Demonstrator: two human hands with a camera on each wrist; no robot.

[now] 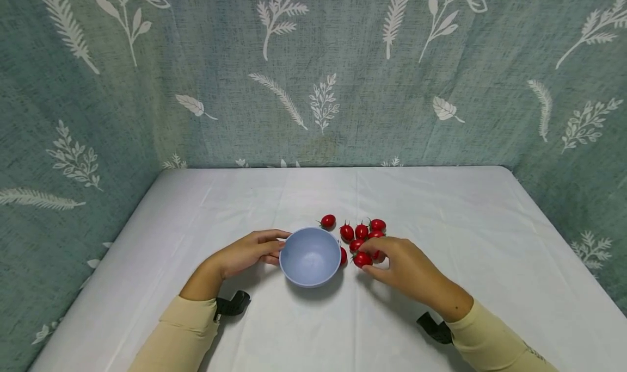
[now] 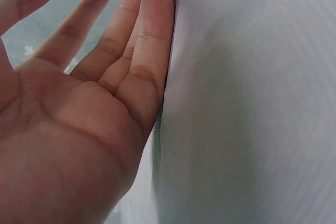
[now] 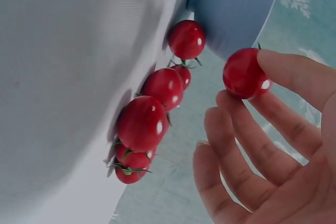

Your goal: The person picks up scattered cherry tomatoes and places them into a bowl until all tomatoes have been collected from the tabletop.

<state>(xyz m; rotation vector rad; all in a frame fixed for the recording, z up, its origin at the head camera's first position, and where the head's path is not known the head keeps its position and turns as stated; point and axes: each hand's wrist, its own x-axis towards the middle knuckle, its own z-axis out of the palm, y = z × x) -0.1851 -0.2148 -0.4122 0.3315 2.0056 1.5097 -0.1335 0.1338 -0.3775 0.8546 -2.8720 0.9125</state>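
Now, near to far.
Right hand (image 1: pixel 399 266): grip pinched on one tomato (image 3: pixel 244 73), just right of bowl.
Left hand (image 1: pixel 254 250): fingers straight, touching bowl (image 1: pixel 311 256) side.
Bowl: empty, on bench (image 1: pixel 441 209).
Progress: likely just starting; nothing in yet.
Left: tomatoes (image 1: pixel 361 231) clustered beyond.

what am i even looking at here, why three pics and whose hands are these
No machine here: a person works with two bare hands, wearing three cameras. The wide picture comes from a camera on the head, looking down at a white table. The other two come from cameras on each wrist, so they look tilted and very close. On the table stand a blue bowl, with nothing in it, and a cluster of cherry tomatoes beside it. The left hand touches the bowl's side with straight fingers. The right hand pinches one cherry tomato between thumb and fingers.
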